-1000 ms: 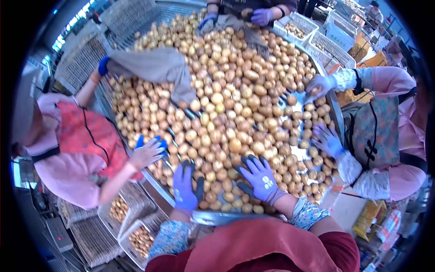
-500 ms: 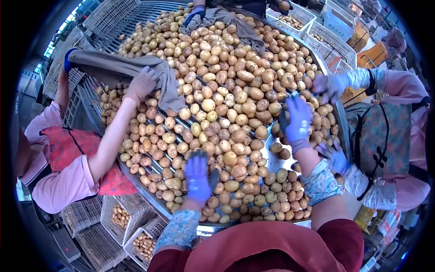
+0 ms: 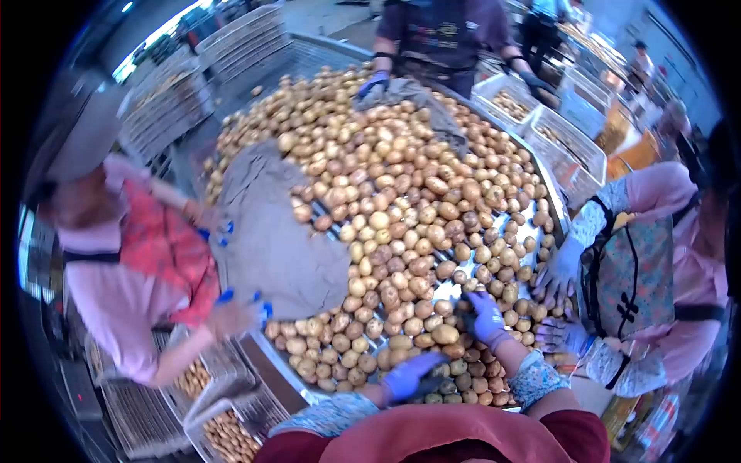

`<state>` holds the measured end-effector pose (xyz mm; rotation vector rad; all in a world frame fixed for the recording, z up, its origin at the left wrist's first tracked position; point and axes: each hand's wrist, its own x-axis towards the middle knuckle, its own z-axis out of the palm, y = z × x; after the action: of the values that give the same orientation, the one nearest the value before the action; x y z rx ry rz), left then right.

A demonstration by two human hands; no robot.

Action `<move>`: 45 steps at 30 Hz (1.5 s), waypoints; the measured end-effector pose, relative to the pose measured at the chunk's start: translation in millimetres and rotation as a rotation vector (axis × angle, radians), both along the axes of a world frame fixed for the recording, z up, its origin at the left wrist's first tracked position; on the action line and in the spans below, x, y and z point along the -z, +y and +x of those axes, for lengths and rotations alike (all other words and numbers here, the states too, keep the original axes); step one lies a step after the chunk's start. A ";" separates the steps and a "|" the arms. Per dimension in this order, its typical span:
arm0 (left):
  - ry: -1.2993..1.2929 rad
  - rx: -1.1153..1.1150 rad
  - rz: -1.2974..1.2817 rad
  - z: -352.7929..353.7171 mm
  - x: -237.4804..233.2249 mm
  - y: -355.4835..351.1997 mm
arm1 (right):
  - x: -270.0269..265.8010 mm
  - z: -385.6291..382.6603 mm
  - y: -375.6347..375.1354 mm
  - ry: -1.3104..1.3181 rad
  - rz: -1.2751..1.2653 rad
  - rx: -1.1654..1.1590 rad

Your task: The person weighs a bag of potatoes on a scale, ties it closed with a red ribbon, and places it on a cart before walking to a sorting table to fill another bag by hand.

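Potatoes (image 3: 397, 224) lie heaped across a large metal sorting table (image 3: 282, 370). My left hand (image 3: 409, 376), in a purple glove, is low over the near edge of the heap, blurred, with its fingers stretched to the right. Further right, my right hand (image 3: 486, 318), gloved the same way with a dark palm side, rests on potatoes beside a bare shiny patch (image 3: 448, 291). Its fingers are apart, their tips partly hidden; I see no potato gripped. Darker potatoes (image 3: 471, 376) sit between my hands and my body.
At left, a person in a red apron (image 3: 166, 247) has both hands by a grey cloth (image 3: 282, 239) spread over potatoes. On the right, a co-worker's gloved hands (image 3: 559, 274) touch the heap. Across the table stands another person (image 3: 444, 38) by a second cloth (image 3: 417, 100). Crates (image 3: 567, 143) surround the table.
The grey cloth at left now lies spread flatter and nearer over the potatoes. My left hand moved right and closer to me; my right hand drew nearer. The view tilted up.
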<state>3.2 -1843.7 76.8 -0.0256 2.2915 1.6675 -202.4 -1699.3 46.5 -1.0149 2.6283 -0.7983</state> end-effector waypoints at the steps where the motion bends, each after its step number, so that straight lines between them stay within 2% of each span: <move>1: -0.016 -0.195 0.333 12.1 9.1 -6.4 | 12.0 -0.1 6.6 0.090 -0.104 0.023; 2: -0.184 -0.275 0.658 16.4 -5.4 -19.6 | -7.5 11.1 -1.9 0.169 -0.214 0.101; 3: -0.138 -0.340 0.814 22.4 -6.1 -23.9 | -30.9 24.0 -18.0 0.166 -0.221 0.148; 4: -0.069 -0.430 0.968 26.9 1.8 -23.3 | -51.0 46.7 -33.9 0.084 -0.273 0.044; 5: -0.046 -0.521 1.116 39.6 -14.6 -31.6 | -70.3 73.3 -52.2 -0.012 -0.322 -0.061; 6: -0.014 -0.607 1.264 51.0 -31.4 -40.1 | -93.7 100.3 -71.3 -0.059 -0.308 -0.329; 7: -0.027 -0.748 1.119 47.9 -18.2 -39.9 | -112.9 125.2 -90.8 -0.094 -0.311 -0.573; 8: 0.158 -0.865 1.014 59.8 -21.9 -38.9 | -124.5 151.2 -93.2 -0.234 -0.199 -0.605; 9: 0.199 -0.702 1.131 68.1 26.9 -42.3 | -104.8 166.1 -85.8 -0.048 -0.284 -0.619; 11: -0.059 -0.711 1.104 126.8 -2.2 -51.4 | -86.6 172.4 -72.3 -0.178 -0.195 -0.637; 12: -0.215 -0.680 1.082 161.0 -20.5 -59.6 | -75.9 169.4 -62.9 -0.130 -0.152 -0.655; 13: -0.188 -0.733 0.975 194.4 -17.5 -56.9 | -69.4 165.6 -56.6 -0.172 -0.115 -0.641; 14: -0.168 -0.786 0.864 227.7 -14.3 -54.4 | -68.6 164.7 -53.6 -0.225 -0.053 -0.613; 15: 0.302 -0.665 0.053 263.4 33.8 -50.1 | -68.2 163.2 -50.7 -0.278 0.011 -0.584; 17: 0.217 -0.709 0.058 311.5 14.6 -64.7 | -63.8 166.0 -44.8 -0.250 -0.002 -0.617; 19: 0.044 -0.856 -0.071 380.1 48.9 -63.7 | -62.1 173.2 -40.9 -0.298 0.007 -0.607; 20: -0.072 -1.075 -0.281 413.8 58.4 -65.0 | -71.0 186.0 -45.5 -0.413 0.022 -0.550; 21: -0.292 -1.193 -0.390 455.9 68.0 -77.7 | -62.6 185.4 -48.0 -0.292 0.142 -0.631; 22: -0.648 -1.268 -0.509 489.4 55.6 -81.2 | -39.9 185.7 -37.2 -0.242 0.088 -0.656; 23: -1.047 -1.229 -0.634 502.1 33.7 -89.5 | -41.7 191.2 -36.8 -0.095 0.094 -0.745; 24: -1.316 -1.141 -0.682 504.4 8.1 -99.9 | -56.3 199.2 -43.9 -0.200 0.140 -0.744; 25: -1.239 -1.249 -0.678 550.8 52.7 -114.6 | -64.6 204.6 -47.8 -0.250 0.149 -0.761; 26: -0.956 -1.458 -0.514 591.6 112.8 -126.8 | -67.4 210.0 -45.3 -0.187 0.103 -0.766; 27: -0.563 -1.696 -0.112 604.1 165.7 -140.5 | -59.9 215.7 -37.6 -0.116 0.106 -0.725; 28: -0.185 -1.802 0.364 595.6 200.3 -142.2 | -49.3 211.8 -30.5 -0.183 0.061 -0.707; 29: 0.078 -1.668 0.736 590.0 233.8 -140.2 | -48.0 212.9 -27.0 -0.192 0.103 -0.657; 30: 0.056 -1.741 0.507 522.4 208.0 -126.0 | -46.2 208.8 -18.6 -0.159 0.128 -0.608; 32: 0.229 -1.849 0.933 430.9 180.8 -113.6 | -28.6 201.6 5.7 -0.104 0.114 -0.521; 33: 0.016 -1.809 0.190 348.3 112.7 -90.8 | -13.3 195.4 22.2 -0.085 0.083 -0.477; 34: -0.093 -1.561 0.013 322.1 91.1 -92.3 | -29.6 188.8 28.7 0.004 0.124 -0.506; 35: -0.009 -1.409 -0.292 284.6 61.9 -85.6 | -40.1 179.8 35.6 -0.095 0.154 -0.439; 37: 0.036 -1.258 -0.297 239.1 32.4 -90.9 | -52.1 154.3 42.8 -0.300 0.211 -0.312; 39: 0.047 -1.357 -0.212 226.8 45.5 -101.0 | -52.1 114.7 35.8 -0.615 0.218 0.125; 40: 0.052 -1.402 -0.174 220.7 48.7 -106.7 | -59.5 93.7 26.1 -0.450 0.161 0.161; 43: 0.114 -1.205 -0.444 176.3 10.3 -87.7 | -55.7 27.2 -6.0 0.003 -0.029 0.159; 45: -0.045 -1.153 -0.370 150.4 -8.7 -74.6 | -35.5 -6.2 -21.1 0.112 0.340 -0.066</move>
<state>153.6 -1918.3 85.5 -1.6982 2.6582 1.4960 -208.7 -1720.4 82.0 -1.0665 2.6793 -0.2722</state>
